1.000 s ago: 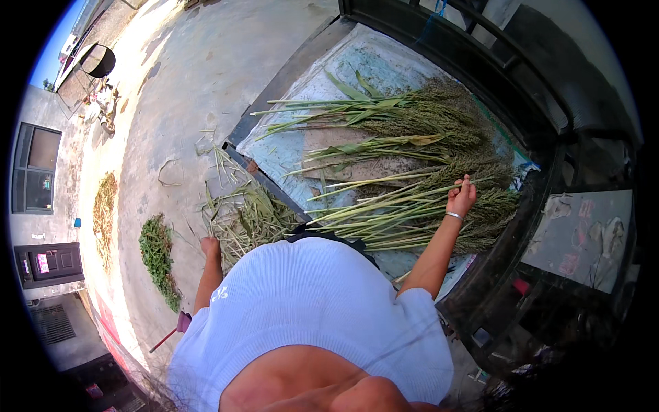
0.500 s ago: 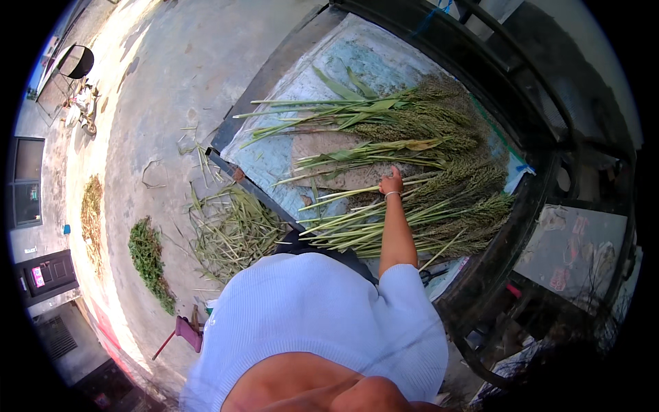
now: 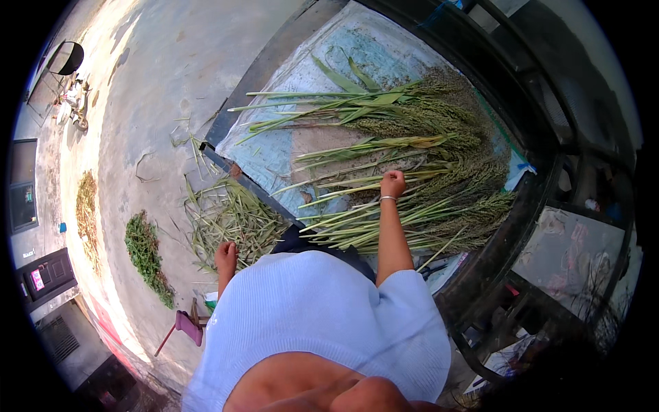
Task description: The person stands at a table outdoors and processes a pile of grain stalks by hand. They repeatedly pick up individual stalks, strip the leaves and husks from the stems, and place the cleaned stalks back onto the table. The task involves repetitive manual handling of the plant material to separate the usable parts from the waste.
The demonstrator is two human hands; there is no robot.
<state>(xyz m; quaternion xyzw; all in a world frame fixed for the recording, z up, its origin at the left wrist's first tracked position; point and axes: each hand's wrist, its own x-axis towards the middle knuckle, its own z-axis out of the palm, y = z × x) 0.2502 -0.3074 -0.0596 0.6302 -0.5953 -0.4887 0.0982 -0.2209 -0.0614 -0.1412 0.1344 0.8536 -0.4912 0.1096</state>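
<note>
Bundles of long green grain stalks [image 3: 329,103] with drooping seed heads [image 3: 439,127] lie across a pale blue and white sheet [image 3: 274,147]. My right hand [image 3: 392,184] is over the nearer bundle, its fingers closed around a green stalk, as far as I can see. A thin band circles that wrist. Low at the left, my left hand [image 3: 226,256] has its fingers curled in beside a heap of stripped leaves and stalk pieces [image 3: 237,223] on the ground. Whatever its fingers may hold is too small to make out.
A dark metal frame [image 3: 501,89] borders the sheet on the far and right sides. On the concrete floor at left lie a pile of green plants [image 3: 147,257] and a dry brownish strip [image 3: 88,220]. A purple object with a red handle [image 3: 189,327] stands near my left side.
My left hand has come into view at the lower left. The right hand has stayed over the stalks, and its fingers, stretched out before, are now curled closed.
</note>
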